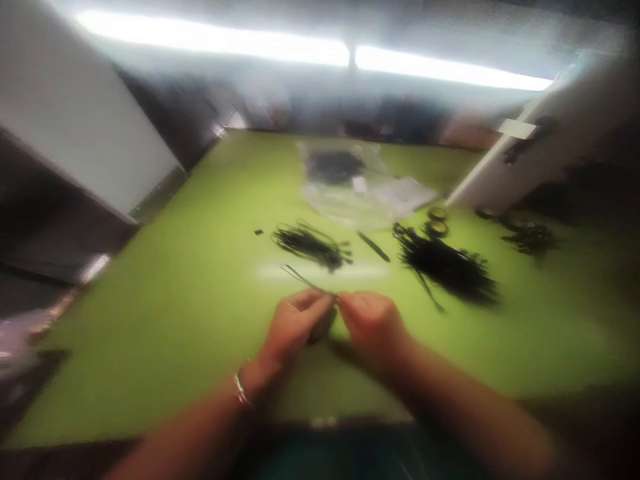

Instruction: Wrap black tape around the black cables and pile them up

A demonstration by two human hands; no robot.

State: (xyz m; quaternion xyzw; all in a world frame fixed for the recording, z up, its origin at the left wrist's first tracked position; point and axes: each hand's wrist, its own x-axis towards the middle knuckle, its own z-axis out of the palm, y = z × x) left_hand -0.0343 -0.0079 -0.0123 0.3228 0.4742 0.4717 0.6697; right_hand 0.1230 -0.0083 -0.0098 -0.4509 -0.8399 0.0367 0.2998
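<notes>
My left hand [300, 320] and my right hand [370, 319] meet above the near middle of a green tabletop [200, 320]. Both are closed, fingertips pinching a thin black looped cord [305, 279] whose free loop points up and to the left. Its pinched end is hidden between the fingers. Just beyond my hands lies a small bundle of black cords [310, 245], loops to the left and small dark ends to the right. A slim dark tool [373, 246], its kind unclear, rests beside that bundle. Further right is a larger pile of black cords [445, 267].
Toward the back lies a clear plastic bag [345, 200] with dark contents and a white sheet [407, 193]. Two round yellow-and-black items [437, 228] sit behind the big pile. A dark cluster [533, 238] is far right. One small black piece [259, 232] lies left. Pale panels flank the table.
</notes>
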